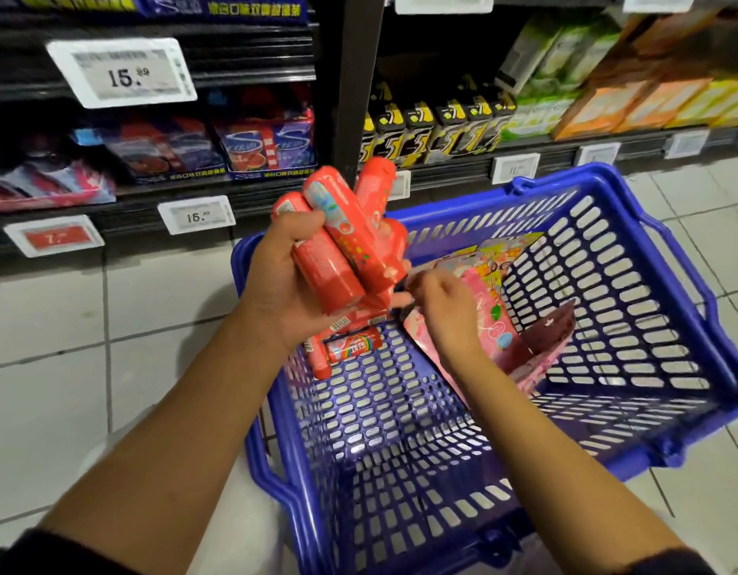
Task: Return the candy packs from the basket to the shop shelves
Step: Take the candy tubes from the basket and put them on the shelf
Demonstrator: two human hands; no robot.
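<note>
Left hand grips a fanned bundle of red candy tubes, four as far as I can count, their long axes running from 5 o'clock up to 11 o'clock, tops aimed at the shelves. Right hand, fingers curled, holds nothing I can make out; it hovers over the blue basket. Two more red tubes lie directly below the left hand, at 6 o'clock; that hand is nearer. Pink candy bags, three or so, lean at 3 o'clock.
</note>
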